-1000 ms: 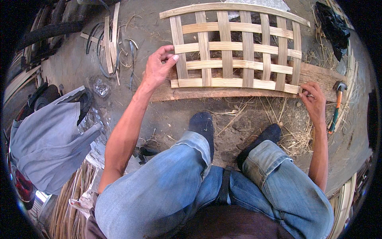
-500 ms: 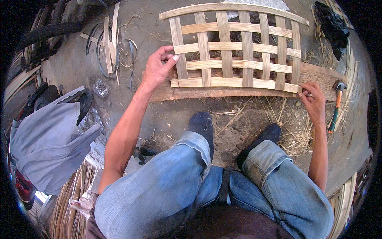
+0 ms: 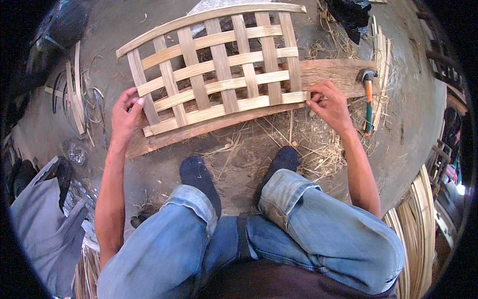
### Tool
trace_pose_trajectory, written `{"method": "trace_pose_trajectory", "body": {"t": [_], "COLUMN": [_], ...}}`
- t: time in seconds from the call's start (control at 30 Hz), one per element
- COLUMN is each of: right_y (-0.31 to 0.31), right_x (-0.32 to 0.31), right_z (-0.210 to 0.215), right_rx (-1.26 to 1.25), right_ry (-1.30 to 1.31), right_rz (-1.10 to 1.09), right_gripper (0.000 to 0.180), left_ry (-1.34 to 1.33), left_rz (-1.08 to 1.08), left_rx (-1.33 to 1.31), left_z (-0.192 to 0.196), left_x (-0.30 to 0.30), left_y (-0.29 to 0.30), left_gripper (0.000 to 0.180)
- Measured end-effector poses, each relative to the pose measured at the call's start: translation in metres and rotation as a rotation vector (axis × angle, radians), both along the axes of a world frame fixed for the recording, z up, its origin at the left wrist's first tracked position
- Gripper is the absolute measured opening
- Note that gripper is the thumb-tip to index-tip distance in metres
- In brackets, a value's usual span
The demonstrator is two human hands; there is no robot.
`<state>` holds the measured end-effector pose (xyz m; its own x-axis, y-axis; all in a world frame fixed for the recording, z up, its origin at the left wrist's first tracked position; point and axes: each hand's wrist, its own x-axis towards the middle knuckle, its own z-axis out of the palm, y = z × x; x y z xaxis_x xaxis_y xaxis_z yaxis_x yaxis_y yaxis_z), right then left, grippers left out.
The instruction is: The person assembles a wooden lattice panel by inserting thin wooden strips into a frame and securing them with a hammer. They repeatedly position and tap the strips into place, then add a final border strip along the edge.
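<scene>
The grey floor (image 3: 401,134) bears a brown plank (image 3: 333,79) — scattered straw (image 3: 326,159) and pale strips (image 3: 74,94) too.

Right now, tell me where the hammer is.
In the head view, the hammer lies toward the right side, to the right of the right hand, by the right end of the plank.

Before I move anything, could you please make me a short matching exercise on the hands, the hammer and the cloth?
Column one:
1. Left hand
2. Hammer
3. Right hand
4. Cloth

Column two:
A. At the lower right corner of the wooden lattice
B. Grey, toward the lower left of the picture
C. At the left edge of the wooden lattice
D. Orange and green below a dark head

Right pairs: 1-C, 2-D, 3-A, 4-B.
</scene>
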<state>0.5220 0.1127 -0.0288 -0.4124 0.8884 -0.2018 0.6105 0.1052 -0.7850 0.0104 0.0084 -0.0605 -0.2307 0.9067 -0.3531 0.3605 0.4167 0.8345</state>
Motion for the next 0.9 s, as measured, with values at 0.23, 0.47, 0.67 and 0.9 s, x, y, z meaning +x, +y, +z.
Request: {"method": "trace_pose_trajectory", "body": {"t": [0.23,0.47,0.67,0.9], "right_y": [-0.002,-0.001,0.000,0.001], "right_x": [0.002,0.000,0.012,0.009], "right_z": [0.002,-0.001,-0.002,-0.005], "right_rx": [0.000,-0.022,0.026,0.069], "right_ry": [-0.023,0.021,-0.038,-0.006], "right_rz": [-0.030,-0.026,0.010,0.033], "right_gripper": [0.030,0.029,0.028,0.027], "left_ry": [-0.036,-0.017,-0.023,0.001], "left_rz": [0.004,-0.011,-0.002,-0.036], "left_rx": [-0.013,-0.011,0.003,0.011], "left_z": [0.000,0.004,-0.007,-0.003], "left_x": [0.005,0.000,0.004,-0.004], "left_y": [0.003,0.002,0.002,0.002], "left_gripper": [0.042,0.042,0.040,0.044]}}
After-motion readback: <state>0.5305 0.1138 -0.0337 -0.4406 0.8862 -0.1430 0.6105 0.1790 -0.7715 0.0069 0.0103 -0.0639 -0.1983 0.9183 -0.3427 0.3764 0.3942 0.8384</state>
